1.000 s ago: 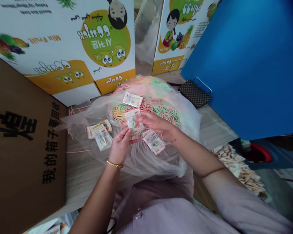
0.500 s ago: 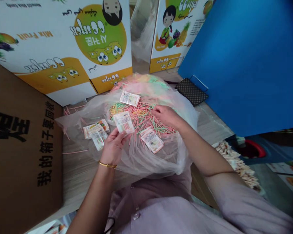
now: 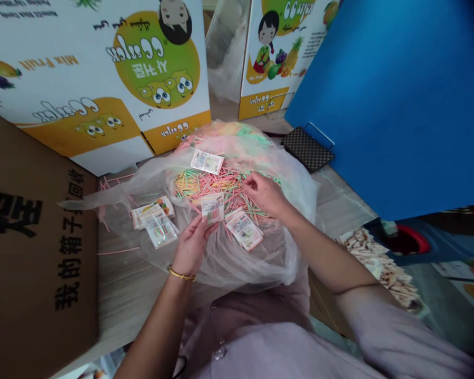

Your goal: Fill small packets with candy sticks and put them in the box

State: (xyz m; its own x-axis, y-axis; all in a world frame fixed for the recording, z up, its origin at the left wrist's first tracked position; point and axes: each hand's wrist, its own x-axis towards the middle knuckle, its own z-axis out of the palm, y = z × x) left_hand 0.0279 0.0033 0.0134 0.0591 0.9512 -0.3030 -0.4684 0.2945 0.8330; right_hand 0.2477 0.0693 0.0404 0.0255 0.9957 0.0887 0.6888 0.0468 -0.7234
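Note:
My left hand (image 3: pixel 192 243) pinches the lower left corner of a small candy packet (image 3: pixel 212 208), printed, with coloured sticks showing through it. Over the pile of thin pink, green and yellow candy sticks (image 3: pixel 189 184) is my right hand (image 3: pixel 263 193), its fingers curled together at the pile; whatever they hold is too small to make out. The sticks lie in a big clear plastic bag (image 3: pixel 256 268). One packet (image 3: pixel 207 161) rests at the back of the pile, a stack of packets (image 3: pixel 244 229) lies at the front right, and several more packets (image 3: pixel 158 223) lie left.
Printed white cartons (image 3: pixel 102 142) stand behind the bag, with a brown cardboard box (image 3: pixel 39 263) at left. A blue panel (image 3: pixel 398 116) rises on the right beside a dark checkered pouch (image 3: pixel 308 149). Loose pink sticks (image 3: pixel 118 251) lie on the wooden table (image 3: pixel 122 295).
My left hand has moved right with the packet, which now sits lower and more upright. My right hand stays at the pile, fingers still curled. The view has shifted slightly.

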